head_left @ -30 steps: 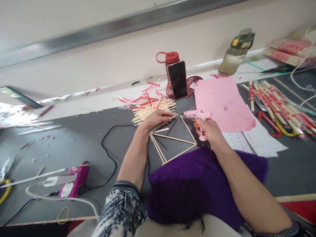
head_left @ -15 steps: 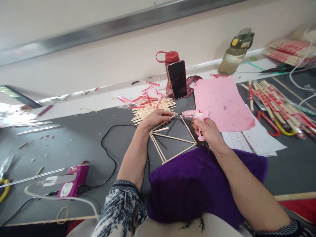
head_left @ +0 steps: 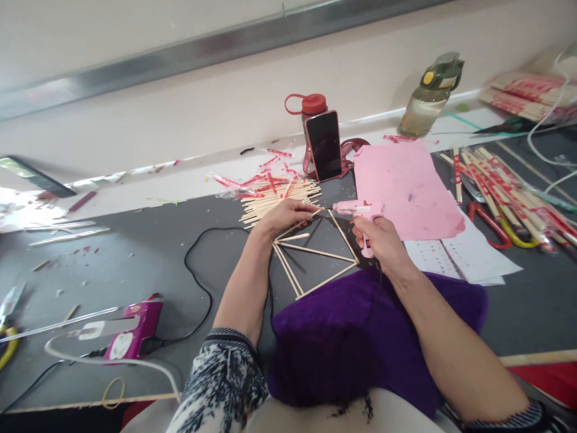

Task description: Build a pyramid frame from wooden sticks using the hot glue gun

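Bunching at the near side, a purple cloth (head_left: 329, 325) lies against a frame of pale sticks (head_left: 315, 251) on the grey bench (head_left: 157, 252). The frame looks slim and angular, several sticks meeting at its left corner, a diagonal crossing to the right one. The right hand (head_left: 381, 237) is wrapped round the grip of a pink glue gun (head_left: 360, 209); its nozzle has edged closer to the left hand's fingertips over the last second, bringing it just beside the stick's end there. The left hand (head_left: 286, 216) has its fingers together, seemingly pinching that slanting stick (head_left: 290, 231), though the grip is partly hidden. Beyond lie loose sticks (head_left: 256, 209) and a pink sheet (head_left: 401, 174), then a phone (head_left: 323, 150) against a red-capped bottle (head_left: 313, 103).
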The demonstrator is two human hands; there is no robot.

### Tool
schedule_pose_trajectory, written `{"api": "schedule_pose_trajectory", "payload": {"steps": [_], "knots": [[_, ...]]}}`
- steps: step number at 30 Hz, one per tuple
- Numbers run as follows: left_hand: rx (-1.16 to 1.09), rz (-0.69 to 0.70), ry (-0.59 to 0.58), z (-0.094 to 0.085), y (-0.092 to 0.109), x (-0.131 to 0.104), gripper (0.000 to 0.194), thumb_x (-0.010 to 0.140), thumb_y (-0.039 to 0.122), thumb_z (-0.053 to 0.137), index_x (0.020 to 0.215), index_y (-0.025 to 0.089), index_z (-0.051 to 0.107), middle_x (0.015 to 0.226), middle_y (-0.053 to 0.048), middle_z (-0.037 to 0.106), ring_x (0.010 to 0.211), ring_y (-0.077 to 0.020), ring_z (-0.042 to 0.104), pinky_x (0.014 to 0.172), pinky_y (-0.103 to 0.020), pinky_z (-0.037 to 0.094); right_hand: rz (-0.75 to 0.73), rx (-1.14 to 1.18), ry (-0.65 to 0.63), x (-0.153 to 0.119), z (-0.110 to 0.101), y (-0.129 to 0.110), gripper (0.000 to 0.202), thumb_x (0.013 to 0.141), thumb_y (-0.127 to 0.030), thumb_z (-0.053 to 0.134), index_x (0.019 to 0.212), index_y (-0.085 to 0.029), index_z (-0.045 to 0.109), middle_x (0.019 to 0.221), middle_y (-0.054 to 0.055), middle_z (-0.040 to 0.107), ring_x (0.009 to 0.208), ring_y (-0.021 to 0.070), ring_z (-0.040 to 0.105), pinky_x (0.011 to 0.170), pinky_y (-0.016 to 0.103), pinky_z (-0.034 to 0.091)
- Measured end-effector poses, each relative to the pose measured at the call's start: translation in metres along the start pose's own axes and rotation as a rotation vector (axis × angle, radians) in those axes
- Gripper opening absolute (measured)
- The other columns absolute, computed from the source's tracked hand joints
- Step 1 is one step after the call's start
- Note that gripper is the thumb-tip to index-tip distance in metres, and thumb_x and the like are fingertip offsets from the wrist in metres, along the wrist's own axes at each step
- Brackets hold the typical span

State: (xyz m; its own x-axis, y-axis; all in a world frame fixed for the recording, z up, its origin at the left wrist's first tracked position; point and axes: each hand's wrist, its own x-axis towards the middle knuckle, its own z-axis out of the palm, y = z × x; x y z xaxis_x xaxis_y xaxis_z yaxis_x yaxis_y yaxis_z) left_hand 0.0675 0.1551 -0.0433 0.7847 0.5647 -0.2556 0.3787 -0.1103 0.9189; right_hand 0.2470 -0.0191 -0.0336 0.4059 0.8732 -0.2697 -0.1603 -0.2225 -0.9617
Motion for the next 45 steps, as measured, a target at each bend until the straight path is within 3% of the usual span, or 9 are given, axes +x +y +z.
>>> {"api": "schedule_pose_trajectory", "payload": {"steps": [11,16,24,45], "knots": [[-0.018,0.019,0.023,0.0018,-0.0001,-0.0014,0.036,0.071,0.023,0.068,0.104,0.013,0.074,0.083,-0.005,0.069,0.062,-0.0084,0.054,0.058,-0.019,0.042,0.067,0.035,-0.057,0.0038,-0.0053,-0.0018,0.031,0.076,-0.045,0.058,0.068,-0.015,0.059,0.045,-0.003,0.049,0.036,0.0058,0.033,0.033,0.020,0.019],[-0.019,0.015,0.030,0.0024,0.0010,-0.0021,0.035,0.071,0.023,0.068,0.104,0.013,0.074,0.084,-0.005,0.069,0.061,-0.0081,0.054,0.058,-0.019,0.042,0.061,0.064,-0.035,0.0043,-0.0060,-0.0026,0.029,0.073,-0.043,0.061,0.079,-0.015,0.062,0.055,0.000,0.058,0.039,0.0068,0.040,0.032,0.019,0.022],[0.030,0.022,0.038,0.0027,0.0050,-0.0026,0.034,0.071,0.023,0.067,0.103,0.014,0.074,0.083,-0.005,0.069,0.063,-0.0090,0.055,0.058,-0.020,0.043,0.085,0.026,-0.023,0.0038,-0.0049,-0.0038,0.025,0.074,-0.042,0.060,0.075,-0.017,0.055,0.042,-0.006,0.043,0.034,0.0057,0.033,0.031,0.018,0.019],[0.035,0.036,0.030,0.0011,0.0003,-0.0012,0.035,0.071,0.024,0.067,0.104,0.015,0.074,0.088,-0.005,0.070,0.064,-0.0094,0.055,0.059,-0.020,0.043,0.055,0.014,-0.020,0.0037,-0.0038,-0.0014,0.022,0.076,-0.039,0.058,0.071,-0.017,0.056,0.046,-0.004,0.046,0.035,0.0063,0.035,0.032,0.020,0.020]]}}
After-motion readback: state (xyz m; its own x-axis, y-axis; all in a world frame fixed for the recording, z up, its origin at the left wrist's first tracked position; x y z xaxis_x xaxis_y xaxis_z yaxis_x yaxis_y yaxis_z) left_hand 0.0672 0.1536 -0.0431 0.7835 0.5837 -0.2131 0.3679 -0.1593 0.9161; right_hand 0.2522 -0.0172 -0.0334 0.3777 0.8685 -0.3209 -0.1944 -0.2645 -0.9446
